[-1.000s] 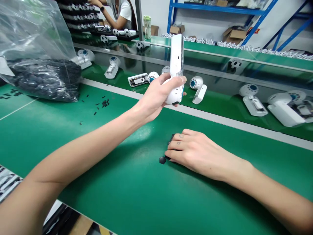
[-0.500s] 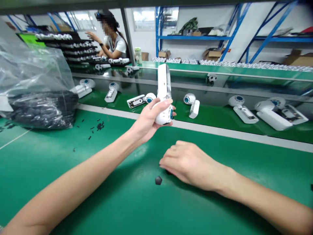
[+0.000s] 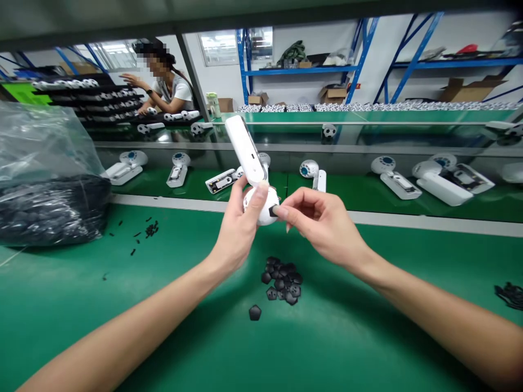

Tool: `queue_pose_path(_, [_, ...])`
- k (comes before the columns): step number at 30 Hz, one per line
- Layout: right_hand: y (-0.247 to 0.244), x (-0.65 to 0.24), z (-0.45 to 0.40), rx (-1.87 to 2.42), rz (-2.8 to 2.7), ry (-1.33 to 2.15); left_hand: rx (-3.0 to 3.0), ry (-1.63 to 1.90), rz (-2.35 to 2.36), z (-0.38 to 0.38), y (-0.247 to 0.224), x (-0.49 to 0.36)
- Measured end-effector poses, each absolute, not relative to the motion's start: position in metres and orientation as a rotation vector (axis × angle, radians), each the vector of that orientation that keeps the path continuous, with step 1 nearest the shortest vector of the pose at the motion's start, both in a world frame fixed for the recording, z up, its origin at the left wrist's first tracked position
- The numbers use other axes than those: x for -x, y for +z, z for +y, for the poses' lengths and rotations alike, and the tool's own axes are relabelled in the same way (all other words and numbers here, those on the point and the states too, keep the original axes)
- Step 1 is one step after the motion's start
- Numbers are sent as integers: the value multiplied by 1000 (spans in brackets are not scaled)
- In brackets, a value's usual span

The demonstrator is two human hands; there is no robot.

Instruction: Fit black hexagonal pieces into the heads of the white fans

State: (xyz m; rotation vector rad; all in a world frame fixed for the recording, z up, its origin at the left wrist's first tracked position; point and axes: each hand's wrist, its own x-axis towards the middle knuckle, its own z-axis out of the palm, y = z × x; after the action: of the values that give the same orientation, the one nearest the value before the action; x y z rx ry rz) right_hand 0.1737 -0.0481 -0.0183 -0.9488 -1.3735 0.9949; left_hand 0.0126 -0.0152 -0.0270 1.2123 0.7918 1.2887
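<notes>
Green workbench (image 3: pixel 61 288), left hand (image 3: pixel 239 231) gripping white device (image 3: pixel 245 147), right hand (image 3: pixel 318 220) pinching black pentagon (image 3: pixel 273 211)

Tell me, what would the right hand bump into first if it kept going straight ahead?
Most likely the white ball-shaped end of the device in the left hand; the black pentagon piece pinched by the right hand seems against it, though depth is hard to judge.

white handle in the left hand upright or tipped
Tipped: the white handle leans up and left from the round white end in the left hand.
</notes>
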Motion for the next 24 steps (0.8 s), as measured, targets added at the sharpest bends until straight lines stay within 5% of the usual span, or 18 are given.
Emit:
queue_pose_path(19, [2,-194,-54,1013,-1582,917,-1368,1319,722,-11,-19,-9])
queue_pose_path(24, [-12,-190,-44,852,-1659,1294,-1370,1272,773,-23,-20,-17])
